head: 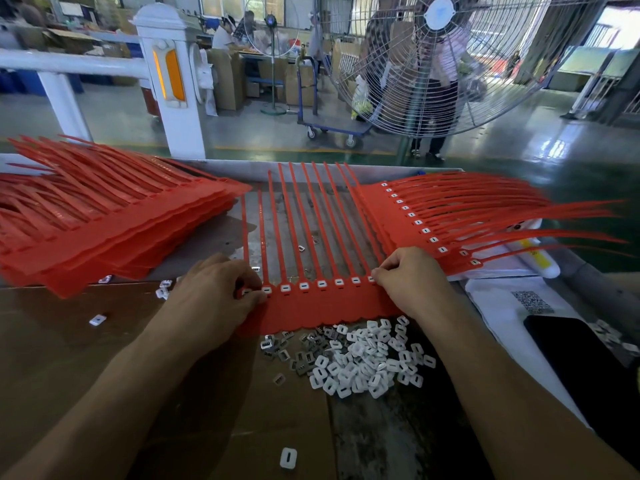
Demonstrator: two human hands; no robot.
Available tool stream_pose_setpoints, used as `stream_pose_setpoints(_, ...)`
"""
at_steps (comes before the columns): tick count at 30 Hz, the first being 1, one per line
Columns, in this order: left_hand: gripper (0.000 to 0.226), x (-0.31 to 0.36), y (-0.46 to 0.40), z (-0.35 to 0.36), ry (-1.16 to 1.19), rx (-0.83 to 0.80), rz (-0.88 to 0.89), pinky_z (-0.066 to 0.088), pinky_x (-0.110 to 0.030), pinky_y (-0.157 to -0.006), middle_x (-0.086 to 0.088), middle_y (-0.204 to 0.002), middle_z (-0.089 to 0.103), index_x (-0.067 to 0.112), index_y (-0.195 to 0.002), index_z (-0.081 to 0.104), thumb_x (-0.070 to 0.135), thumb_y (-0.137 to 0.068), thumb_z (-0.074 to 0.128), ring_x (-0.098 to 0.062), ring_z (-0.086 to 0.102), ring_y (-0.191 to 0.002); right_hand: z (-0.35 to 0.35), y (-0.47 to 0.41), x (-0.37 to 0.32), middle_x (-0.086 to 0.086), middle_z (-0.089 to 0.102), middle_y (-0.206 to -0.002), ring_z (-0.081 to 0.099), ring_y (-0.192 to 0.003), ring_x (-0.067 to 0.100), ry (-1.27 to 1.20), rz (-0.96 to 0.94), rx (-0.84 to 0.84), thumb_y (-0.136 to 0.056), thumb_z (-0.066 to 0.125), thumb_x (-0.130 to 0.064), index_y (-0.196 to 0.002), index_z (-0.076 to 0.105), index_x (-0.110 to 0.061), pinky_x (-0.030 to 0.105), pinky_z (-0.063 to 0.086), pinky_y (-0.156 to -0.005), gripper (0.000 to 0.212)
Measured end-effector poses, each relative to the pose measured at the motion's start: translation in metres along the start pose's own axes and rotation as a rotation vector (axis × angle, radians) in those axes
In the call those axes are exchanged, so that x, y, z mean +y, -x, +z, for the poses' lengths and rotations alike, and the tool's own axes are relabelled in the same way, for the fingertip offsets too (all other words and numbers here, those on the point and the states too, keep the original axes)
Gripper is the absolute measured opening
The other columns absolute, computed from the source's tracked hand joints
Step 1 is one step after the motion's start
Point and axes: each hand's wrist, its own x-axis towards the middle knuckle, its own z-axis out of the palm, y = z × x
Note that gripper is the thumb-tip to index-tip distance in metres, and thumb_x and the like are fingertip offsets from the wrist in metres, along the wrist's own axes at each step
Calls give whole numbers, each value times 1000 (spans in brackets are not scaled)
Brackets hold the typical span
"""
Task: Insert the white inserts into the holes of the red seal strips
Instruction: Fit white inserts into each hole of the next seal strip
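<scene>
I had both hands down on the red strip sheet (322, 303) lying flat at the centre of the table (374, 174), its tails fanning up toward 12 o'clock. My left hand (214, 296) sat at the sheet's 9 o'clock end, fingers curled and pinching at the last hole there; a white insert (246, 292) showed just under the fingertips, though I could not tell whether it was fully seated. My right hand (408, 275) was at the 3 o'clock end, fingers curled and pressing on the sheet's edge by the end hole; what it pinched, beyond the sheet itself, I could not tell. Between the hands a row of holes already carried white inserts. The loose insert pile (367, 355) lay touching the sheet's near edge at 6 o'clock, with a few grey metal clips (301, 362) mixed in on its 9 o'clock side. One stray insert (288, 458) lay alone further toward 6 o'clock. A stack of red sheets (114, 230) sat at 10 o'clock, and another with inserts fitted (426, 223) at 2 o'clock. A dark phone (581, 355) lay at 4 o'clock, and a large fan (440, 60) stood beyond the table at 1 o'clock.
</scene>
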Motion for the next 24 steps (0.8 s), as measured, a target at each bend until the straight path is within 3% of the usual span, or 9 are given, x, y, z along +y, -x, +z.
stream_pose_setpoints(8, 15, 0, 1, -1, -1, -7, -8, 46, -38, -89, 15, -97, 51, 38, -100, 70, 44, -87, 74, -12, 52, -98, -6, 6, 1, -8, 66, -82, 61, -75, 7, -21, -24, -97, -98, 67, -34, -90, 66, -25, 29, 42, -61, 12)
stream_pose_setpoints(14, 13, -2, 0, -1, 16, -9, -10, 46, -37, -90, 15, -99, 53, 38, -97, 70, 43, -87, 74, -10, 52, -98, -28, 22, 9, -13, 74, -91, 66, -86, 2, -203, -125, -288, -86, 81, -37, -82, 74, -33, 29, 48, -77, 9)
stream_pose_setpoints(18, 12, -1, 0, -2, 15, -7, -8, 46, -37, -88, 13, -98, 54, 37, -96, 70, 42, -86, 75, -10, 53, -95, -37, 26, 5, -19, 73, -77, 65, -70, -6, -114, -288, -469, -82, 85, -33, -79, 76, -34, 22, 44, -69, 9)
stream_pose_setpoints(21, 13, -1, -1, -1, 18, 6, -10, 45, -35, -85, 12, -97, 55, 36, -96, 71, 42, -85, 76, -10, 54, -93, -40, 26, 5, -11, 75, -78, 66, -70, 0, -90, -335, -568, -78, 88, -32, -81, 77, -32, 29, 49, -71, 11)
stream_pose_setpoints(24, 14, -2, -1, -2, 8, -7, -11, 45, -35, -85, 12, -97, 54, 37, -96, 71, 43, -85, 75, -10, 54, -94, -43, 25, 6, -4, 76, -83, 72, -81, 14, -76, -329, -612, -77, 89, -30, -84, 78, -28, 43, 59, -83, 13)
